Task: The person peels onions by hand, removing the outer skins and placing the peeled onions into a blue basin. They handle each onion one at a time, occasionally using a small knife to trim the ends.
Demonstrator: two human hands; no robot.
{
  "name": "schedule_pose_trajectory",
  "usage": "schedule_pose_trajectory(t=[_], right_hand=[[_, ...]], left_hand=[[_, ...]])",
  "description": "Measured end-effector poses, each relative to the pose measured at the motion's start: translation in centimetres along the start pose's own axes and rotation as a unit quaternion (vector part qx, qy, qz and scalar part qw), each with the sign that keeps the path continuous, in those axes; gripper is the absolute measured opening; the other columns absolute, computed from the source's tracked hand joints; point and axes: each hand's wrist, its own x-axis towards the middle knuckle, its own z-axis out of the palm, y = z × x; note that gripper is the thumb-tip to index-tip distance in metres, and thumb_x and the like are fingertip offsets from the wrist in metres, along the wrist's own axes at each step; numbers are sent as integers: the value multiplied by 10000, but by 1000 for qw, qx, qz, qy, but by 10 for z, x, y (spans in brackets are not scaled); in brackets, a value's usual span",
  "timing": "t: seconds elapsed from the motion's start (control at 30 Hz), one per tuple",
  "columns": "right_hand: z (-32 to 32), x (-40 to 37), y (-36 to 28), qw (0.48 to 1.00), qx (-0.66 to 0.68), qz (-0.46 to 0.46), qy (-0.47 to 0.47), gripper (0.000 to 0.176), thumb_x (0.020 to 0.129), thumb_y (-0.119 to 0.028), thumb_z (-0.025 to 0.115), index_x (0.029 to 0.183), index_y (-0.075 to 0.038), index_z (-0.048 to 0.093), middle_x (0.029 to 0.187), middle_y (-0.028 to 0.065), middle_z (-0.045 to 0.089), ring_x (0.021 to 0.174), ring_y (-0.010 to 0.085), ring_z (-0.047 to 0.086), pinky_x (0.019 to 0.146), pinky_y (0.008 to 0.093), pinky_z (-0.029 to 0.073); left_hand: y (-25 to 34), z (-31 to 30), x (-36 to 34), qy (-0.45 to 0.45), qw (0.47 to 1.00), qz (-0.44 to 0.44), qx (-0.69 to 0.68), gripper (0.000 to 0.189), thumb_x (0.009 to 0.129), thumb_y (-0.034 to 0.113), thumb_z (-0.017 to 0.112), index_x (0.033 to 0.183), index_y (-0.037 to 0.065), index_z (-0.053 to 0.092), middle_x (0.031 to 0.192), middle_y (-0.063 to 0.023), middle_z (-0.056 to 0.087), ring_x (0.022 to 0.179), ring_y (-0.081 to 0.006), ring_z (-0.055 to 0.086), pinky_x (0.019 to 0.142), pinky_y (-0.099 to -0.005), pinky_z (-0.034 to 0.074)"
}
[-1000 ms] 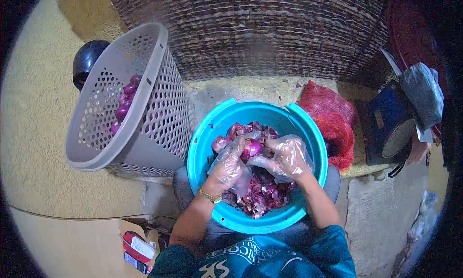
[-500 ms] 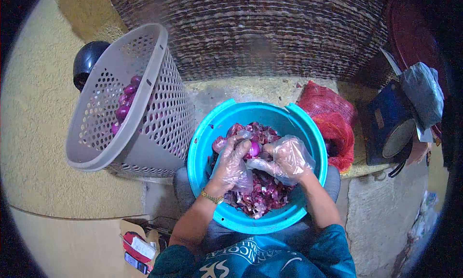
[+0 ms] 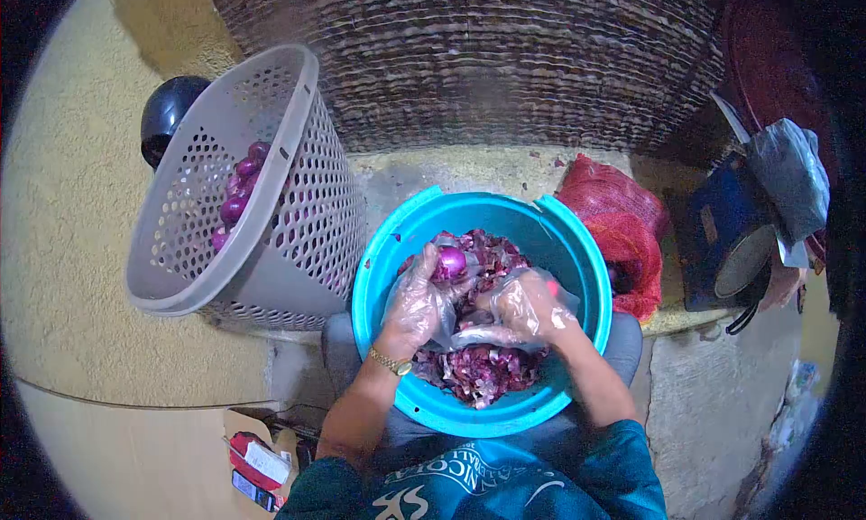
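Observation:
My left hand (image 3: 415, 305), in a clear plastic glove with a gold watch on the wrist, holds a shiny purple onion (image 3: 449, 262) between thumb and fingers. Close beside it, my right hand (image 3: 530, 309), gloved too, is curled with its fingers turned inward. A small pinkish-red spot shows at its outer side, but what lies within the fingers is hidden. Both hands are inside a turquoise basin (image 3: 417, 410) resting on my lap. Loose dark red onion skins (image 3: 478, 376) cover the basin's bottom below them.
To the left stands a tilted grey perforated basket (image 3: 327, 204) with several peeled-looking purple onions (image 3: 236, 195) inside. A red mesh sack (image 3: 613, 204) lies right behind the basin. Further right is a blue box-like object (image 3: 722, 222). A phone (image 3: 254, 491) lies at lower left.
The onion has moved up and left in my left hand and shows more of its smooth surface. My right hand has drawn slightly away from it and turned, its fingers now curled in.

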Motion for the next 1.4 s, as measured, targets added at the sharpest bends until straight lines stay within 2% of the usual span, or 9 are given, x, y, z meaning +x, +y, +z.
schedule_pose_trajectory(t=[0.1,0.23,0.37,0.5,0.53,0.67,0.97,1.17,1.4], right_hand=[[-13,-3,-4,992,84,13,94,482,770,-610,701,930,-157,734,693,156,659,648,384,646,613,480,489],[-16,-8,-8,995,-2,92,48,504,816,-632,633,945,-156,737,675,181,652,650,385,649,625,492,500],[-9,-13,-1,991,-24,96,92,415,924,-491,554,904,-113,723,640,195,625,620,395,629,597,516,472],[-23,-13,-12,985,-67,134,91,359,891,-456,605,904,-108,696,688,182,654,657,379,653,627,517,487],[-19,-10,-12,978,-65,147,133,590,817,-664,631,734,-84,702,609,196,610,590,380,626,560,483,465],[-42,-14,-34,973,-2,210,98,733,620,-781,716,822,-77,736,602,149,638,569,323,647,556,435,495],[-27,-30,-39,960,42,188,203,606,650,-668,783,813,-87,729,584,137,638,545,305,660,519,419,500],[-29,-28,-43,967,37,187,172,606,653,-659,787,875,-97,745,601,139,645,560,306,668,536,413,509],[-25,-28,-42,963,53,179,197,631,647,-649,796,901,-75,739,571,155,619,537,312,648,531,415,497]], left_hand=[[0,1,-5,4,1000,-15,17,513,1012,400,514,1300,-24,486,1284,-216,566,1183,-339,580,995,-491,522],[-3,5,-3,7,998,-9,-58,510,1018,435,475,1275,-5,503,1280,-215,562,1189,-365,571,995,-501,526],[-2,-3,-7,-2,999,31,-45,437,1037,363,460,1337,50,514,1329,-130,549,1239,-305,534,1038,-522,479],[3,4,-29,9,996,83,17,414,1040,236,478,1392,21,447,1422,-196,479,1307,-336,493,1093,-495,439],[2,8,-36,15,996,90,-3,405,1030,201,497,1391,24,451,1421,-194,483,1300,-329,502,1080,-489,452],[-8,2,-47,46,993,105,-27,374,1021,170,514,1368,37,475,1399,-186,507,1296,-325,507,1058,-493,471],[-34,28,-47,-29,993,29,-107,435,1032,325,489,1341,20,527,1371,-111,553,1252,-273,544,1068,-447,442],[-48,28,-46,-3,991,112,79,484,1055,323,429,1432,19,440,1363,-128,554,1217,-230,570,997,-382,503],[-50,22,-42,-10,987,105,118,488,1063,318,411,1436,5,434,1378,-123,543,1227,-223,562,1028,-373,474]])
